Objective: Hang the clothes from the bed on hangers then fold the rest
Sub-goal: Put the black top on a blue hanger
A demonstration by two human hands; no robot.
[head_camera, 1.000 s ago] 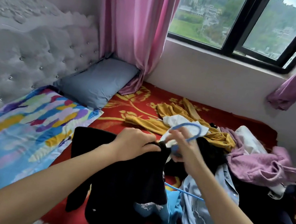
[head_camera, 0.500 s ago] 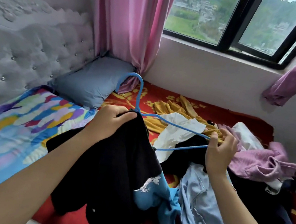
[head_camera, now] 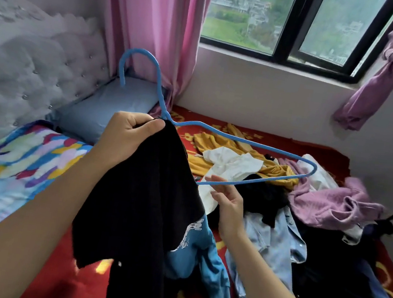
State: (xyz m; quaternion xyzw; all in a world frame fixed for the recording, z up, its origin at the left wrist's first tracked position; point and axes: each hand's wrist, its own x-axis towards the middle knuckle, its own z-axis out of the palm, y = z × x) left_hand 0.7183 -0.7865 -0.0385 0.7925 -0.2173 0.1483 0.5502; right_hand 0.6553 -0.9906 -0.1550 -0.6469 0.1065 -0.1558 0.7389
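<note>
My left hand point(head_camera: 128, 136) grips the collar of a black garment point(head_camera: 143, 192) together with the neck of a blue wire hanger point(head_camera: 159, 89), held up over the red bed cover point(head_camera: 268, 136). The garment hangs off the hanger's left side, and a blue printed part point(head_camera: 202, 259) shows at its lower right. The hanger's right arm is bare. My right hand point(head_camera: 228, 202) is open, its fingertips touching the hanger's bottom wire near the garment.
Loose clothes lie piled on the bed to the right: a yellow garment point(head_camera: 216, 144), a white one point(head_camera: 234, 164), a lilac sweater point(head_camera: 330, 204), a pale denim shirt point(head_camera: 274, 237) and dark clothes point(head_camera: 337, 272). Pillows point(head_camera: 111, 113) and a padded headboard point(head_camera: 23, 72) are at left.
The hanger and black garment have risen in my left hand. My right hand let go of the hanger's right end and slid left along the bottom wire.
</note>
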